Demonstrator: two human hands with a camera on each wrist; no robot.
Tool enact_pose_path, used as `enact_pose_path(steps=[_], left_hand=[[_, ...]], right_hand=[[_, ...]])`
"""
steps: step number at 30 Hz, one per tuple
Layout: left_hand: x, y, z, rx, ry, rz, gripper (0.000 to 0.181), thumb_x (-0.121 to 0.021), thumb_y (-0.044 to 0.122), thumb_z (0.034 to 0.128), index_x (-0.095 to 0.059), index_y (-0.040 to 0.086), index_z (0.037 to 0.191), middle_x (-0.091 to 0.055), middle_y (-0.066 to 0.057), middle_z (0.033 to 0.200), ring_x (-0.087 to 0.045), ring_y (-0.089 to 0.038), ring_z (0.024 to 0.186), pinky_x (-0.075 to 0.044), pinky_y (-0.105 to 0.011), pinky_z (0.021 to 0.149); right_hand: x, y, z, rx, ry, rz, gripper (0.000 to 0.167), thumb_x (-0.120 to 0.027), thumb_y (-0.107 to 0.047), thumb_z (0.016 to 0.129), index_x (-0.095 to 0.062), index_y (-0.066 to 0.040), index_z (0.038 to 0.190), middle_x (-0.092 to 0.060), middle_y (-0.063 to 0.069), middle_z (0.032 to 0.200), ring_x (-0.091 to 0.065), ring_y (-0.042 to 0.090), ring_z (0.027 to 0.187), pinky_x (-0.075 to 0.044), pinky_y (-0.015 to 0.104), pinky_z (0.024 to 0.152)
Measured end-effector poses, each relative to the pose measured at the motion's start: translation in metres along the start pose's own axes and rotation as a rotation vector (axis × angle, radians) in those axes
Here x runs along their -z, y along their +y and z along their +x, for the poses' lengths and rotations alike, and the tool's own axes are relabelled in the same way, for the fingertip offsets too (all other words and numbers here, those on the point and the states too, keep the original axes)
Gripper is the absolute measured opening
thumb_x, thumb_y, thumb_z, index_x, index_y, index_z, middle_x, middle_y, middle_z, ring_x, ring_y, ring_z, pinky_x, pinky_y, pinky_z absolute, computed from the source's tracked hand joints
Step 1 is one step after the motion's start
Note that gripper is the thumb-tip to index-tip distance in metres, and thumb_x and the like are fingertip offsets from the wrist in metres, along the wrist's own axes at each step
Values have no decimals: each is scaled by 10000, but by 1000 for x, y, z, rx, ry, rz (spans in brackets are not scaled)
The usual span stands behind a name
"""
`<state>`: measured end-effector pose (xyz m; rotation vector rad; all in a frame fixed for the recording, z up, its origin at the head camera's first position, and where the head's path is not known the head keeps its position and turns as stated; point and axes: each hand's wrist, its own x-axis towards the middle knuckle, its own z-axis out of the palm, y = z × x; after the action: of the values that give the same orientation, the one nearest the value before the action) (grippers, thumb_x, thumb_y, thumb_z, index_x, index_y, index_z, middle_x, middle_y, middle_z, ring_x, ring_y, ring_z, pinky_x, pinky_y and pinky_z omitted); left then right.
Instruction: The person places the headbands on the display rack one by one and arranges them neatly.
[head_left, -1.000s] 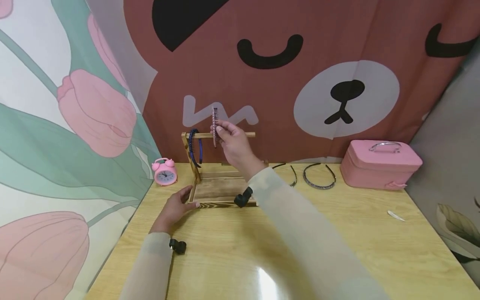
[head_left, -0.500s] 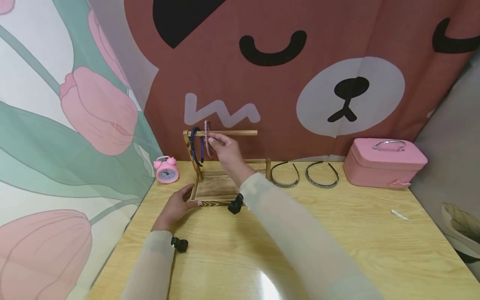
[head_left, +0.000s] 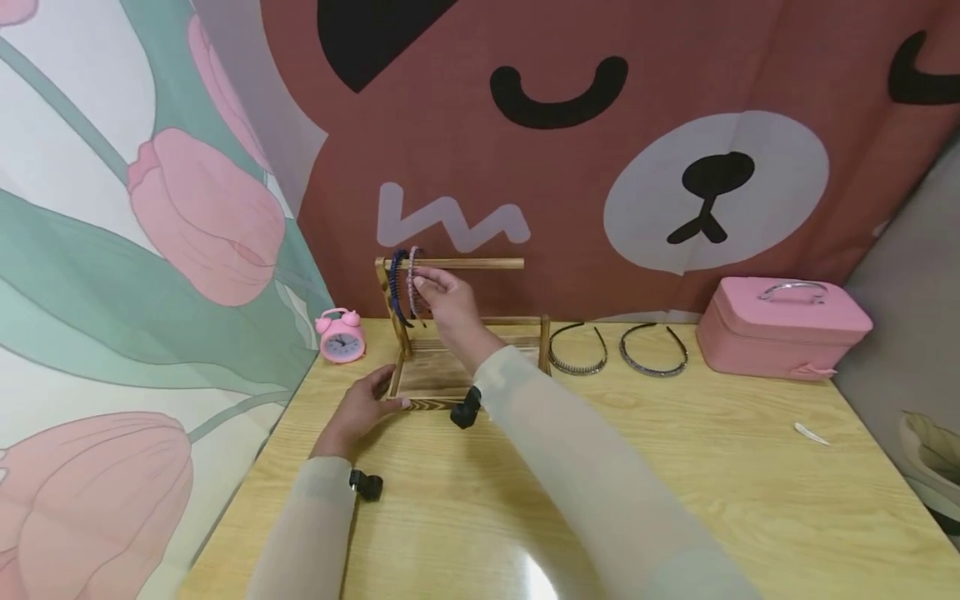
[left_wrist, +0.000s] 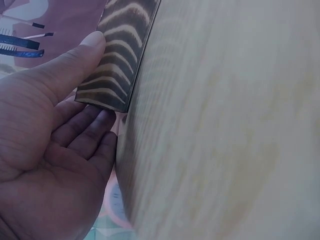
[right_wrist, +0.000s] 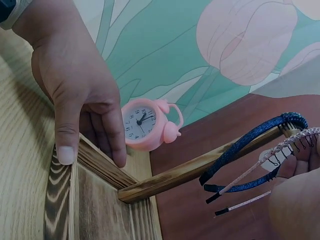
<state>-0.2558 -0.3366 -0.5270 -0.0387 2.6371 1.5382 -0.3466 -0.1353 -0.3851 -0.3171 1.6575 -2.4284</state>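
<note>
A wooden rack [head_left: 435, 371] with a raised rod [head_left: 480, 263] stands at the table's back. My left hand [head_left: 363, 410] grips its front left corner, thumb on the striped front edge [left_wrist: 117, 55] and fingers at the side. A dark blue headband [head_left: 395, 287] hangs on the rod near the post, also seen in the right wrist view. Right beside it, a pink beaded headband [head_left: 412, 279] is over the rod, and my right hand [head_left: 456, 312] pinches it between thumb and fingers. The right wrist view shows the pink headband's dark-tipped ends [right_wrist: 235, 207] hanging below the rod.
A pink alarm clock [head_left: 342, 337] stands left of the rack. To the right lie a toothed headband [head_left: 577, 367] and another headband [head_left: 654, 371], then a pink case [head_left: 783, 327]. A small white item [head_left: 812, 434] lies at the table's right.
My right hand has lowered the pink headband from above the rod and moved it left, close to the blue one. The left hand stays on the rack's corner.
</note>
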Motion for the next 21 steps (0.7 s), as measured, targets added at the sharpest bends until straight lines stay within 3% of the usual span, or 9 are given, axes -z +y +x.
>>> enact_pose_path(steps=[12,19,21], left_hand=[[-2,0,0,15,12,7,866,-816,207,1008,-337,49,1712,-421,-210,1725,-401,-414,1603,-348,-540,1318],[-3,5,0,15,23,27,855,-832,196,991,-373,49,1697,-453,-211,1705,-433,-408,1586,-351,-541,1316],[-1,4,-1,12,26,48,854,-826,208,997,-367,43,1698,-446,-217,1707,-434,-408,1585,-351,-547,1314]], right_hand=[[-2,10,6,-22,31,63,264,-689,-111,1083,-761,-62,1332,-797,71,1180,-718,92,954,-585,246,814],[-2,10,8,-28,33,83,261,-694,-112,1078,-772,-85,1326,-784,38,1149,-708,97,968,-538,529,1138],[-5,10,8,-26,26,97,260,-694,-107,1077,-771,-76,1324,-783,40,1153,-711,99,982,-523,539,1175]])
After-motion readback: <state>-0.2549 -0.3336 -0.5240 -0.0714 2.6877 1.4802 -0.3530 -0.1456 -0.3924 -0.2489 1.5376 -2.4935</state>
